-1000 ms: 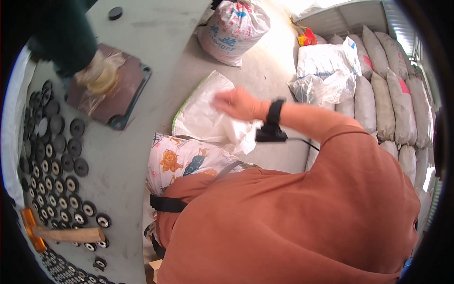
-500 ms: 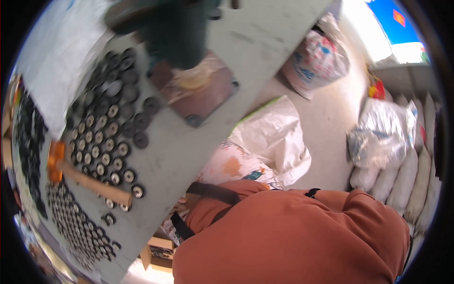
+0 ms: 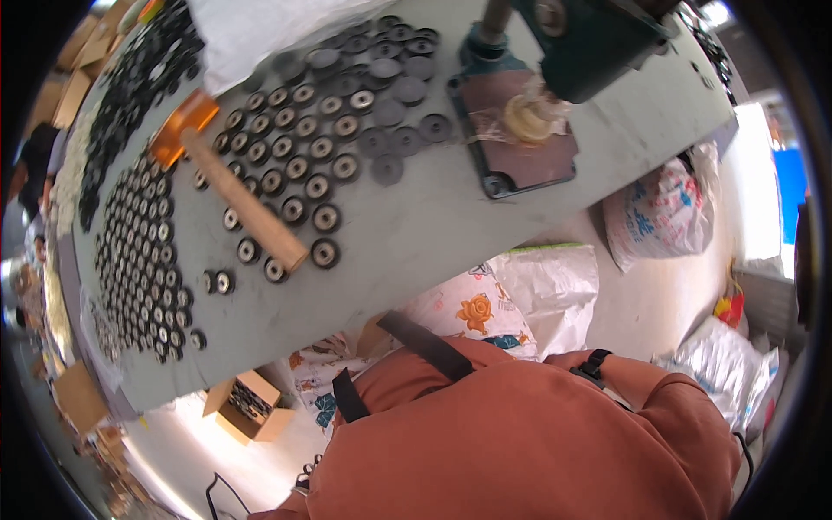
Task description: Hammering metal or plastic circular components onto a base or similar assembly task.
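Observation:
At my right wrist is a black band. Just beyond it, only a strip of my right hand shows at my waist; its fingers are hidden behind my torso. My left hand is out of sight. On the grey-green table before me lies a mallet with an orange head and wooden handle, resting among round black parts with metal centres. Behind these sit plain dark discs. A dark green bench press stands to the right, a yellowish ring and clear film on its base plate.
Many smaller round parts cover the table's left side, near a black heap. A white sheet or bag lies at the back. Below the edge are an open carton and a white sack; a filled plastic bag stands right.
My view has swung leftward, so the table, mallet and press now appear further right and more of the left side shows. The mallet remains lying on the parts.

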Action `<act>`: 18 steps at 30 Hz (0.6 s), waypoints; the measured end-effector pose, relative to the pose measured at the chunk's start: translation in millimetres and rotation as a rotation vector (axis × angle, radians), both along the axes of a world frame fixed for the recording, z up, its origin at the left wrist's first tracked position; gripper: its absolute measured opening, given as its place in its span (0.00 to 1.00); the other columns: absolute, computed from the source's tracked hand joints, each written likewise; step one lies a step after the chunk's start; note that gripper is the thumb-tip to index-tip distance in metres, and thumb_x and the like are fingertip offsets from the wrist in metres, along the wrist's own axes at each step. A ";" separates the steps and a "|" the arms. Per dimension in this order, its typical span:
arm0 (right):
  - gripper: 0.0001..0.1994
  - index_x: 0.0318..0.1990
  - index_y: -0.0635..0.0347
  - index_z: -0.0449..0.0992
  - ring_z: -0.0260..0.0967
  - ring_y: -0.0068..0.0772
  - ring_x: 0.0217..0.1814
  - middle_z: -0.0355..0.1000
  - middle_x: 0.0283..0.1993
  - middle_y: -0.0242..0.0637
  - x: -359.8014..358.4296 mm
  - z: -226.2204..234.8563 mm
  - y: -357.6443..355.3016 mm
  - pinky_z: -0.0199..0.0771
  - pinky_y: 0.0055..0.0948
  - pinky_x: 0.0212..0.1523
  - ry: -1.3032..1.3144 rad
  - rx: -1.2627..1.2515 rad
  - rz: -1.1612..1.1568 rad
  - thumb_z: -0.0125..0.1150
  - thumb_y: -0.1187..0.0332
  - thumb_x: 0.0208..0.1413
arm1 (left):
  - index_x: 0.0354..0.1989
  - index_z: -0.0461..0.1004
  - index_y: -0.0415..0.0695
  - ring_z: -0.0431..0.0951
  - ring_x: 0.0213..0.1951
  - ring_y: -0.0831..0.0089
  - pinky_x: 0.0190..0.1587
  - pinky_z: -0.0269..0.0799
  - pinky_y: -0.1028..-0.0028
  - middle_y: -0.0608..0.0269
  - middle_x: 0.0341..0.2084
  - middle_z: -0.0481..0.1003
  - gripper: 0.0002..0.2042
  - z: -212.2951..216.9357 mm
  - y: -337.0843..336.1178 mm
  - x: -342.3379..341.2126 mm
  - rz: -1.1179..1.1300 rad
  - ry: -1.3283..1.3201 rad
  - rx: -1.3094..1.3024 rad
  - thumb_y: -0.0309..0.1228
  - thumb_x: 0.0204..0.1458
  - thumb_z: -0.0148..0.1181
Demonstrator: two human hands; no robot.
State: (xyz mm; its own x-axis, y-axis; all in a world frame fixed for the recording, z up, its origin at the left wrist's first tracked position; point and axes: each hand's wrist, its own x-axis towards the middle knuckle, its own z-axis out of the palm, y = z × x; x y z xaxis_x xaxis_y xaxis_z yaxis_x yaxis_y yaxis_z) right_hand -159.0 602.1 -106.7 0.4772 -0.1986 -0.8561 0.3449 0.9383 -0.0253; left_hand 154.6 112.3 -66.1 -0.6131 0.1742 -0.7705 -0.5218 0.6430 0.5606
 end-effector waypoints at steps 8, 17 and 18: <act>0.14 0.27 0.62 0.76 0.63 0.30 0.16 0.67 0.16 0.39 -92.1 106.9 -114.9 0.65 0.28 0.23 0.986 -0.635 0.267 0.58 0.59 0.54 | 0.28 0.79 0.44 0.77 0.33 0.51 0.37 0.72 0.58 0.51 0.27 0.77 0.14 26.3 17.8 -38.4 -0.203 -0.159 -0.510 0.39 0.50 0.51; 0.22 0.42 0.67 0.71 0.71 0.32 0.28 0.73 0.29 0.41 -135.4 155.0 -362.2 0.71 0.26 0.32 1.820 -1.061 0.045 0.62 0.55 0.49 | 0.39 0.73 0.38 0.72 0.29 0.74 0.31 0.66 0.75 0.60 0.29 0.73 0.08 84.3 -30.8 -204.2 0.639 1.072 -0.612 0.25 0.52 0.55; 0.27 0.42 0.69 0.71 0.73 0.37 0.30 0.74 0.30 0.44 -141.0 146.8 -385.5 0.72 0.28 0.33 1.895 -1.089 0.083 0.62 0.50 0.48 | 0.44 0.72 0.38 0.71 0.29 0.71 0.32 0.67 0.76 0.57 0.34 0.73 0.12 81.4 -41.4 -213.9 0.610 1.120 -0.664 0.24 0.50 0.57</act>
State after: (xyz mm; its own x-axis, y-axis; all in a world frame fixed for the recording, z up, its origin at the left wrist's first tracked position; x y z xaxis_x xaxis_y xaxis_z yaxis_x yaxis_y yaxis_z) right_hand -300.0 216.5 40.1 -0.5277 -0.8225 0.2122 -0.7495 0.3332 -0.5721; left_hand -59.3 70.9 15.3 -0.7864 -0.5250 0.3255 -0.2992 0.7847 0.5429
